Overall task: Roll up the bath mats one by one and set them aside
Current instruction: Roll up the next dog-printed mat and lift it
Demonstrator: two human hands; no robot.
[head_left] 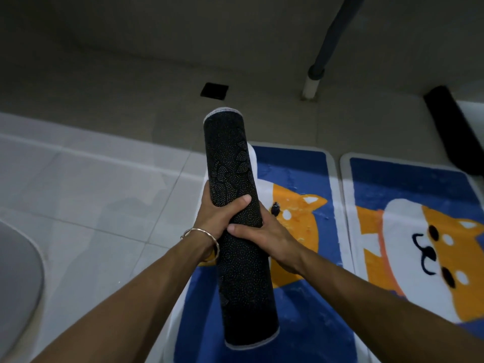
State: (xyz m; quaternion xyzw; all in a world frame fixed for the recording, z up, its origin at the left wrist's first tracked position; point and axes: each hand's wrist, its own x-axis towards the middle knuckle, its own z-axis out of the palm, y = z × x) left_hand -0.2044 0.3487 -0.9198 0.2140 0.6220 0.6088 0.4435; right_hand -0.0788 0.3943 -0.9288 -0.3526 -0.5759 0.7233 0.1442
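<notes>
Fingers of left hand [218, 218] and right hand [265, 238] clench round the middle of the rolled mat [230, 153], probably to stop it unrolling; beneath them lies the first flat mat [296, 174], right of them the second flat mat [419, 231], both on the floor [104, 192].

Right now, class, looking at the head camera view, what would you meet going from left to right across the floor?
Grey rounded object → white floor tiles → rolled black mat → first flat dog mat → second flat dog mat.
</notes>
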